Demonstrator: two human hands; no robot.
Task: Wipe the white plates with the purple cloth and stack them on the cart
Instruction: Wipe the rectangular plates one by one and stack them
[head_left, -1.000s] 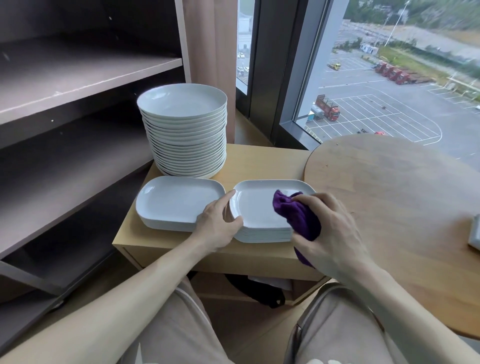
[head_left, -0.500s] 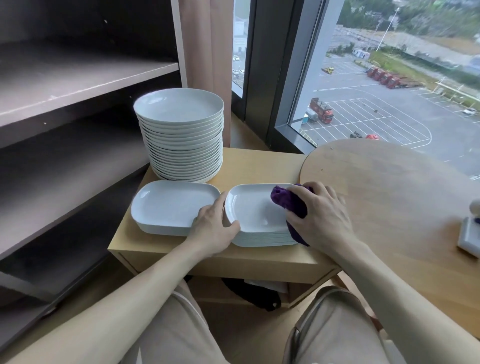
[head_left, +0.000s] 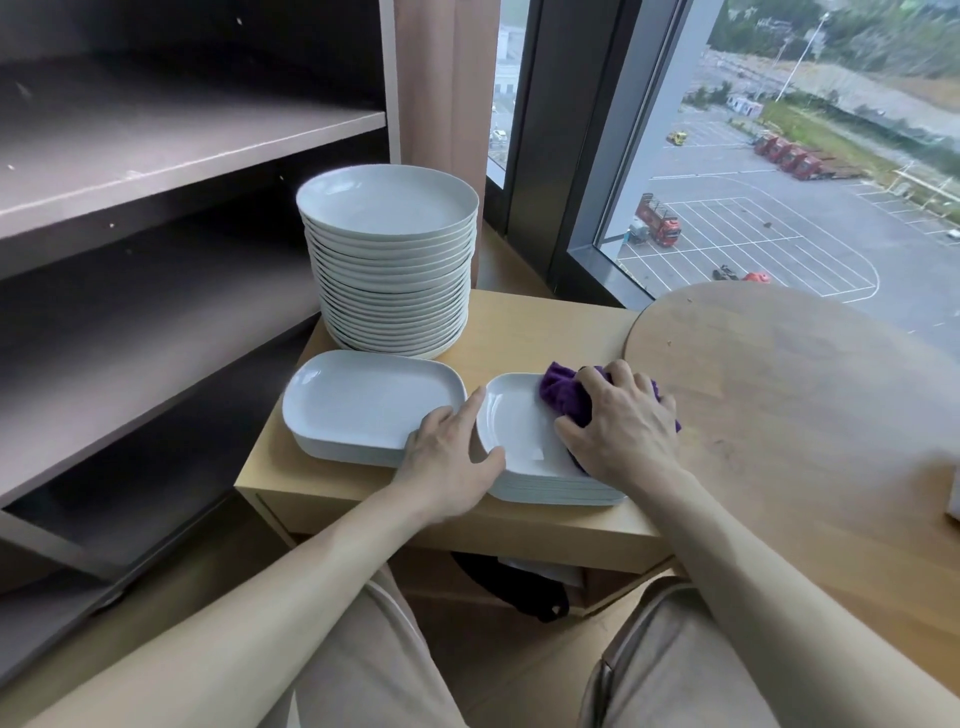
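Two low stacks of white rectangular plates lie side by side on a light wooden cart (head_left: 540, 332). My right hand (head_left: 621, 423) grips a bunched purple cloth (head_left: 563, 397) and presses it on the top plate of the right stack (head_left: 514, 431). My left hand (head_left: 449, 457) steadies that stack at its near left corner, thumb on the rim, fingers reaching between the stacks. The left stack (head_left: 363, 400) lies untouched. Behind it stands a tall stack of round white plates (head_left: 389, 260).
A round wooden table (head_left: 810, 395) adjoins the cart on the right. Dark shelving (head_left: 156, 156) runs along the left. A window (head_left: 779, 156) is behind. A dark bag (head_left: 514, 587) sits under the cart, above my knees.
My right hand has slid the purple cloth from the plate's near right part toward its far right corner. My left hand keeps its hold on the near left corner.
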